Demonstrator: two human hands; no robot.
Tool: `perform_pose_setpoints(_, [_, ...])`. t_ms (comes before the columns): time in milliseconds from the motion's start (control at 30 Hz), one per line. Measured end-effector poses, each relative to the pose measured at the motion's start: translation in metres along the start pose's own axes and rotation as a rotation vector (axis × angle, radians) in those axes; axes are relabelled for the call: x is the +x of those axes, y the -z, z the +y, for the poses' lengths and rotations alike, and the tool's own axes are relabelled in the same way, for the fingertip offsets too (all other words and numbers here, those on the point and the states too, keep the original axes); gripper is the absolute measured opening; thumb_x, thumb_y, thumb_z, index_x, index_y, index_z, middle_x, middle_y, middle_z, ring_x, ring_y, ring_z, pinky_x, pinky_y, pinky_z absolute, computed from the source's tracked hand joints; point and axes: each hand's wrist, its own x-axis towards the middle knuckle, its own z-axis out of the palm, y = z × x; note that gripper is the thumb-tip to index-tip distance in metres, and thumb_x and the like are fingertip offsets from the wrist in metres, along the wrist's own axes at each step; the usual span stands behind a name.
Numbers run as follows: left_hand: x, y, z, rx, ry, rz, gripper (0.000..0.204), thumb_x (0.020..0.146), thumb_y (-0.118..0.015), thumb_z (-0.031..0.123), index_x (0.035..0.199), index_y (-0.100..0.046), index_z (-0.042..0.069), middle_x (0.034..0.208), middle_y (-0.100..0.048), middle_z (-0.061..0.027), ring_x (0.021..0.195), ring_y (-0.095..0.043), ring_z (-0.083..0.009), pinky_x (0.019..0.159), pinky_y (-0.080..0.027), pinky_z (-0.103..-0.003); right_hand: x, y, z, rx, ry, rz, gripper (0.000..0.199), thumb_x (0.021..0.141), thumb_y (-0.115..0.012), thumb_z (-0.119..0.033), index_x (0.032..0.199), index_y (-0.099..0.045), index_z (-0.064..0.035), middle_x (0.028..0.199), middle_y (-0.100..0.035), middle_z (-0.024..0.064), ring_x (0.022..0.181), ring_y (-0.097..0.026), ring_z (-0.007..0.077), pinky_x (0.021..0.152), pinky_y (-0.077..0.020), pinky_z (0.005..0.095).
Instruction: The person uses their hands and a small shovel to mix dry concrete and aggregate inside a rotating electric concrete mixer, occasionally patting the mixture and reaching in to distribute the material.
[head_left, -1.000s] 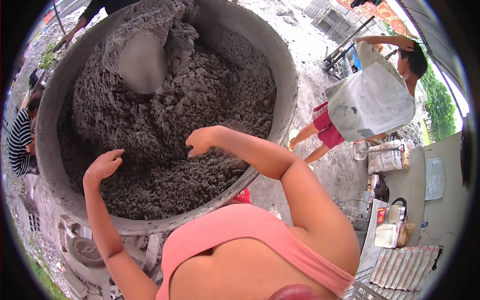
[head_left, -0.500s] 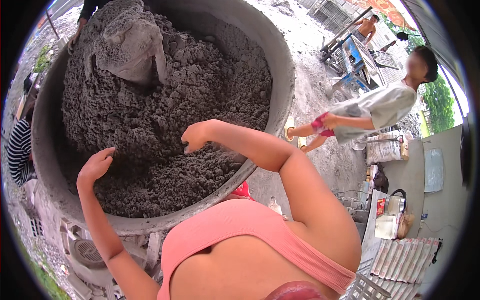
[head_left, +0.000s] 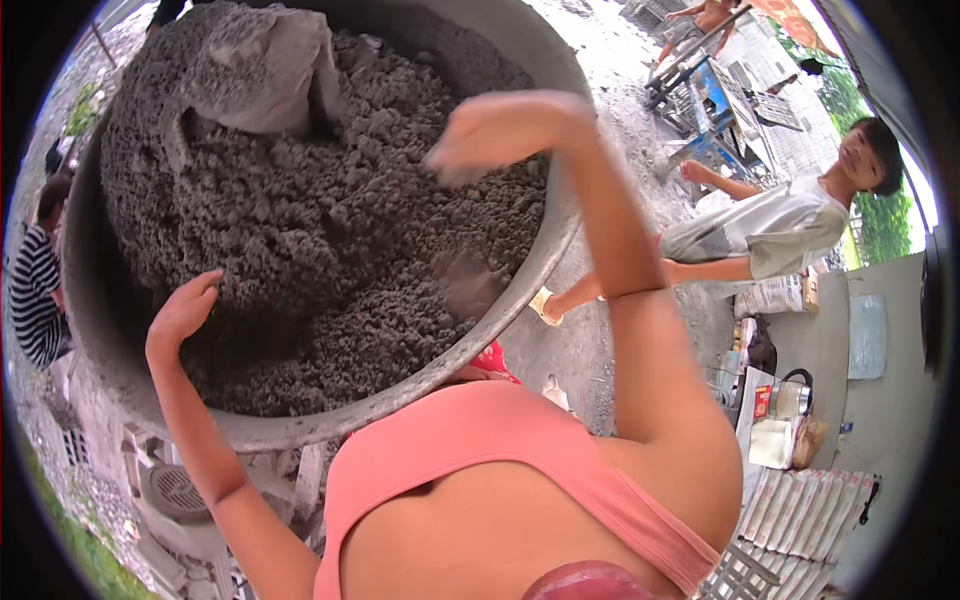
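A large round metal mixing pan (head_left: pixel 400 400) holds a heap of dark grey crumbly mortar mix (head_left: pixel 270 230). A hub-like block caked in the mix (head_left: pixel 265 70) rises at its far left. Over the near left part of the pan hovers my left hand (head_left: pixel 183 312), fingers loosely stretched, nothing seen in it. My right hand (head_left: pixel 510 135) is raised above the right side of the mix, smeared by motion, so its fingers and anything held cannot be made out. Below it, a blurred brownish patch (head_left: pixel 468 280) shows over the mix near the right rim.
A motor housing (head_left: pixel 180 495) sits under the pan's near left edge. On the right a person in a grey shirt (head_left: pixel 800 225) stands near a blue metal frame machine (head_left: pixel 715 100). Someone in stripes (head_left: pixel 38 300) is at the far left. Stacked sacks (head_left: pixel 810 510) lie at lower right.
My right hand has swung up, away from me and to the right, from low over the mix. My left hand has barely shifted. The person in grey has moved slightly and turned.
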Motion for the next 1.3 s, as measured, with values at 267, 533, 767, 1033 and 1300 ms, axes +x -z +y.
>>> perform_pose_setpoints(267, [-0.012, 0.007, 0.036, -0.041, -0.019, -0.004, 0.045, 0.091, -0.042, 0.018, 0.132, -0.050, 0.002, 0.133, -0.054, -0.0151, 0.127, -0.048, -0.0284, 0.106, -0.036, -0.034, -0.055, 0.012, 0.014, 0.095, 0.083, 0.233, 0.049, 0.098, -0.046, -0.042, 0.096, -0.074, -0.0019, 0.090, -0.073, 0.0092, 0.078, -0.068, 0.0176, 0.071, -0.0523, 0.0269])
perform_pose_setpoints(533, [-0.021, 0.008, 0.032, 0.048, -0.098, -0.022, 0.046, 0.090, -0.042, 0.019, 0.130, -0.052, 0.000, 0.133, -0.054, -0.0165, 0.126, -0.048, -0.0302, 0.106, -0.037, -0.035, -0.030, -0.002, -0.026, 0.126, 0.105, 0.317, 0.035, 0.093, -0.054, -0.035, 0.109, -0.071, -0.0085, 0.107, -0.070, 0.0082, 0.095, -0.068, 0.0201, 0.081, -0.0550, 0.0334])
perform_pose_setpoints(767, [-0.001, -0.002, 0.038, 0.186, -0.136, -0.040, 0.042, 0.093, -0.043, 0.022, 0.128, -0.055, 0.002, 0.131, -0.055, -0.0165, 0.126, -0.049, -0.0297, 0.106, -0.037, -0.035, 0.135, -0.156, -0.024, -0.497, 0.084, -0.174, 0.048, 0.090, -0.051, -0.045, 0.107, -0.067, -0.0024, 0.112, -0.065, 0.0193, 0.109, -0.059, 0.0362, 0.090, -0.0476, 0.0461])
perform_pose_setpoints(1033, [-0.026, 0.017, 0.070, 0.159, -0.312, 0.370, 0.034, 0.092, -0.046, 0.009, 0.123, -0.060, 0.007, 0.123, -0.060, -0.0105, 0.105, -0.060, -0.0267, 0.088, -0.048, -0.036, 0.111, -0.138, -0.015, -0.217, 0.223, 0.110, 0.037, 0.091, -0.056, -0.034, 0.110, -0.065, -0.0036, 0.103, -0.066, 0.0202, 0.095, -0.063, 0.0367, 0.084, -0.0489, 0.0460])
perform_pose_setpoints(1300, [-0.053, 0.041, 0.055, 0.068, -0.513, 1.018, 0.025, 0.080, -0.056, -0.007, 0.099, -0.069, 0.004, 0.102, -0.063, -0.0114, 0.061, -0.055, -0.0201, 0.053, -0.043, -0.031, 0.126, -0.146, -0.047, -0.070, 0.370, 0.472, 0.039, 0.093, -0.057, -0.026, 0.125, -0.057, -0.0036, 0.126, -0.057, 0.0157, 0.113, -0.056, 0.0342, 0.093, -0.0475, 0.0427])
